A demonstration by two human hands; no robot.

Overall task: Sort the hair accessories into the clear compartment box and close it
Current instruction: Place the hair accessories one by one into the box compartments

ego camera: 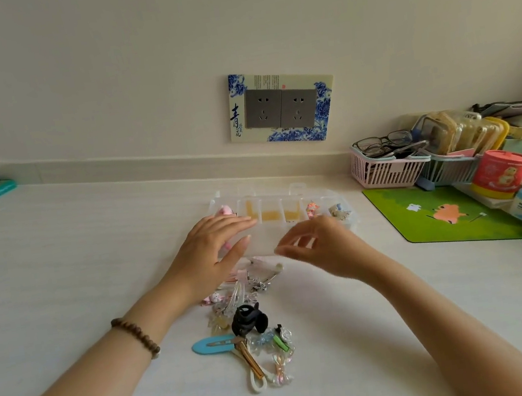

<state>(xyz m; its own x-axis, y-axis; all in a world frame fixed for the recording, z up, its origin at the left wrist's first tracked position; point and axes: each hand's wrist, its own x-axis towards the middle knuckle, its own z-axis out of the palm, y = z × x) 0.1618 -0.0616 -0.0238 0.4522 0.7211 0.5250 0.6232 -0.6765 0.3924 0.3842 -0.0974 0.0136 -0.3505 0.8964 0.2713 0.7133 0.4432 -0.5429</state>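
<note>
Early going: your box (288, 209) at frame centre holds few pieces; most accessories (247, 325) lie piled below on the tabletop (93, 255); left hand (213, 248) flat-fingered; right hand (316, 243) curled, holding what I cannot tell.

One wide-angle view is given, taken from the head and aimed forward and down across the table (60, 259) toward the wall (133, 64). The left hand (213, 251) and right hand (323, 246) are framed near the centre at close range, with both forearms cut off by the lower corners
</note>
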